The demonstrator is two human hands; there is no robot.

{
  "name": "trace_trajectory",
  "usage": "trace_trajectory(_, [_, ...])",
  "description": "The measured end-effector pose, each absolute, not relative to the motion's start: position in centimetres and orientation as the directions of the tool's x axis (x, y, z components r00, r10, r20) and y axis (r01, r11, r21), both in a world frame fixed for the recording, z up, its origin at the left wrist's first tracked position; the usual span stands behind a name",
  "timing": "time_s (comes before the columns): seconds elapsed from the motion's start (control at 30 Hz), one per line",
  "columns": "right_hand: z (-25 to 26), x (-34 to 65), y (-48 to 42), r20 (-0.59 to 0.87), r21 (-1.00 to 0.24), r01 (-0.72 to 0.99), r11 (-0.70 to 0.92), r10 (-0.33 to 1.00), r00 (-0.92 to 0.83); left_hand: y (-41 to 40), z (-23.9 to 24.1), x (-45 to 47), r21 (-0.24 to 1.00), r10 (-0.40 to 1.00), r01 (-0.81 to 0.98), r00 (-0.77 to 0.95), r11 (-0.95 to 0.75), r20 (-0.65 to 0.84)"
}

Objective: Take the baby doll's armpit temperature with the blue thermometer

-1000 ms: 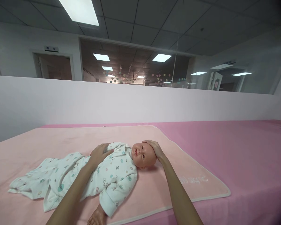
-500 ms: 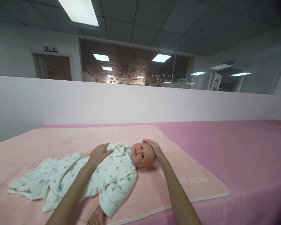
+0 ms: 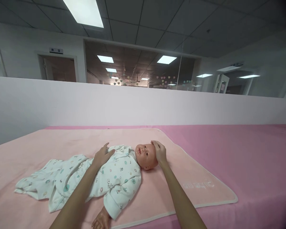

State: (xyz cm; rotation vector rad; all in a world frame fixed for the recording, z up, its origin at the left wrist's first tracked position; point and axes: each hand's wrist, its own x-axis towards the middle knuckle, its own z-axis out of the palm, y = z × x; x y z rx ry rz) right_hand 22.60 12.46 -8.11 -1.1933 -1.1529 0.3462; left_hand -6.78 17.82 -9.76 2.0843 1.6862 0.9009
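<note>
A baby doll (image 3: 146,157) lies on its back on a peach blanket (image 3: 193,178), its head toward the right. It wears a white one-piece sleepsuit (image 3: 119,171) with small coloured prints. My left hand (image 3: 103,156) rests on the far side of the doll's torso, fingers apart and thumb lying over the cloth. At the crown, my right hand (image 3: 160,152) cups the doll's head, its fingers bent over the top. One bare doll hand (image 3: 102,219) sticks out of the near sleeve. The doll's far arm is hidden.
Under the blanket a pink sheet (image 3: 240,159) covers the surface and drops over the near right edge. A low white wall (image 3: 143,106) runs along the back, with a glass window (image 3: 133,63) above it. A doorway (image 3: 59,68) stands at the far left.
The doll's head has turned slightly, and my right hand's fingers have shifted over the crown. My left hand stays on the torso, a finger now raised off it. The view has shifted a little.
</note>
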Motion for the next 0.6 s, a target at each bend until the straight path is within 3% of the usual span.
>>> trace_trajectory(0.07, [-8.1, 21.3, 11.7, 0.689, -0.702, 0.591, 0.397, 0.590, 0.421, 17.7, -9.8, -6.8, 0.603, 0.953, 0.754, 0.102, -0.261, 0.286])
trace_trajectory(0.17, [-8.5, 18.1, 10.8, 0.869, -0.258, 0.827, 0.499, 0.494, -0.027, 17.5, -9.7, -6.8, 0.595, 0.948, 0.754, 0.112, -0.277, 0.299])
trace_trajectory(0.23, [-8.9, 15.7, 10.6, 0.796, 0.039, 0.783, 0.621, 0.454, -0.400, 17.4, -9.7, -6.7, 0.590, 0.943, 0.754, 0.123, -0.291, 0.308])
trace_trajectory(0.3, [-9.4, 13.8, 10.8, 0.677, 0.205, 0.714, 0.669, 0.430, -0.597, 17.4, -9.6, -6.6, 0.589, 0.942, 0.753, 0.123, -0.294, 0.313])
trace_trajectory(0.37, [-9.6, 12.6, 11.0, 0.625, 0.218, 0.736, 0.641, 0.488, -0.609, 17.4, -9.6, -6.6, 0.593, 0.942, 0.752, 0.112, -0.289, 0.316])
trace_trajectory(0.5, [-9.2, 12.0, 11.2, 0.611, 0.055, 0.852, 0.521, 0.657, -0.442, 17.3, -9.4, -6.5, 0.587, 0.943, 0.756, 0.117, -0.288, 0.313])
trace_trajectory(0.6, [-8.7, 11.5, 11.1, 0.602, 0.016, 0.881, 0.472, 0.700, -0.385, 17.3, -9.4, -6.5, 0.587, 0.941, 0.754, 0.122, -0.296, 0.317])
